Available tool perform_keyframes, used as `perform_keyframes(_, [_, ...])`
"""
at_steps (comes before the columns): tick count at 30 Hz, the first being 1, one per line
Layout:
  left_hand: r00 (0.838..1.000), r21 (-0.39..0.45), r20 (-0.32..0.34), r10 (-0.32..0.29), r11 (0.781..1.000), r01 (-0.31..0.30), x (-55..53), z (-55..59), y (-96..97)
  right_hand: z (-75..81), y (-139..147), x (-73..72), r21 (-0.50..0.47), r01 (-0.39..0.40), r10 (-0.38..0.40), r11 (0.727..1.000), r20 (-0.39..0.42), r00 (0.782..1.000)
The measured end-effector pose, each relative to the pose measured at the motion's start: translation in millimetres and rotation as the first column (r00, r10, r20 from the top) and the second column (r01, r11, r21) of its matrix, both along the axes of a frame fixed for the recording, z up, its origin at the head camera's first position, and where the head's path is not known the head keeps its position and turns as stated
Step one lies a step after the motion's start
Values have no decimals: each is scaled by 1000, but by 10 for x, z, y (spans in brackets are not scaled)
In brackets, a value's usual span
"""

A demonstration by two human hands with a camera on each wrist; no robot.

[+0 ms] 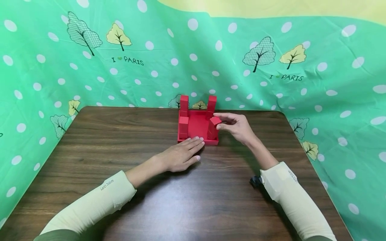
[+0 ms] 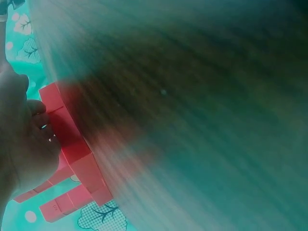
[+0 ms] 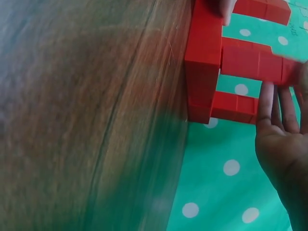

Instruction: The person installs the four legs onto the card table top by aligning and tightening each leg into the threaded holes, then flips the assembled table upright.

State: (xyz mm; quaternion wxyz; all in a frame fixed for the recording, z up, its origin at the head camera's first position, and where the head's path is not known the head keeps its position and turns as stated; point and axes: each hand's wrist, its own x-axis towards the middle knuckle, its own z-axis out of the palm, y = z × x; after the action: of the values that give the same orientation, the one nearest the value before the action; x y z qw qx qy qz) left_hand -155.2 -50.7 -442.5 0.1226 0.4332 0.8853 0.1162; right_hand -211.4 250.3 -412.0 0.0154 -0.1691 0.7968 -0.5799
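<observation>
A shallow red tray (image 1: 197, 125) stands at the far side of the table with a red block tower at each corner. My left hand (image 1: 178, 157) lies with straight fingers across the tray's front edge, palm down. At the front right tower, my right hand (image 1: 238, 127) pinches the top red block (image 1: 215, 120) between thumb and fingers. That block sits turned at an angle to the blocks below it. In the right wrist view the pinched tower (image 3: 255, 62) stands out from the tray, its top partly hidden by the thumb side of the hand.
The brown wooden table (image 1: 126, 134) ends just behind the tray. Behind it hangs a green dotted cloth (image 1: 193, 43) with printed trees. A small black device (image 1: 255, 181) is at the right sleeve (image 1: 278, 180).
</observation>
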Motion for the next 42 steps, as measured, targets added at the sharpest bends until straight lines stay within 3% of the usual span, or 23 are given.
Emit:
perform_keyframes(6, [1000, 9, 2, -3, 1000, 3, 11, 10, 1, 45, 65, 26, 71, 0, 0, 997, -4, 1000])
perform_keyframes(14, [1000, 5, -2, -4, 1000, 4, 11, 10, -3, 26, 52, 24, 47, -8, 9, 999, -15, 1000])
perform_keyframes(22, [1000, 2, -2, -4, 1000, 4, 9, 3, -8, -7, 16, 30, 103, -22, 26, 994, -34, 999])
perform_keyframes(34, [1000, 0, -2, -5, 1000, 5, 10, 9, -7, -11, 27, 33, 29, -41, 40, 999, 23, 999])
perform_keyframes(42, [1000, 1, 8, 4, 1000, -4, 0, 10, -6, 11, -18, 54, -93, -17, 20, 996, 26, 999])
